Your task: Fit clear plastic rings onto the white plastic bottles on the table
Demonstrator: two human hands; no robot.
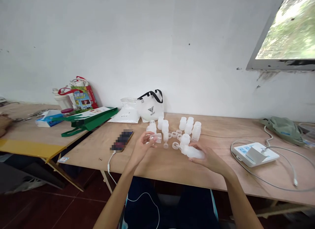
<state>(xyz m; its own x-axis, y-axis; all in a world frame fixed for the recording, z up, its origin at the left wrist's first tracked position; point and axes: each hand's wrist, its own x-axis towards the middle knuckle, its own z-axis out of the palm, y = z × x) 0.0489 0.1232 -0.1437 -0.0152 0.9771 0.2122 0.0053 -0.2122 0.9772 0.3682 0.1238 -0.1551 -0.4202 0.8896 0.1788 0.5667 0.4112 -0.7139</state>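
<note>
My left hand (145, 143) is closed round a clear plastic cup (157, 138) that lies sideways in its fingers. Over on the right, my right hand (205, 157) grips a translucent white bottle (193, 152), tilted with its neck toward the upper left. Close beyond that bottle stands another white bottle (185, 139). Several clear rings (175, 145) lie between my hands, beside a small clear stacked piece (165, 138). More white bottles stand behind in two groups, one at the left (165, 125) and one at the right (196, 131).
A phone (122, 141) on a white cable lies at the left. Behind stand a white tote bag (152, 107) and a white plastic packet (128, 111). A green bag (92, 119) overhangs the left edge. At the right are a white power strip (256, 154), looped cables and a grey-green cloth (285, 130).
</note>
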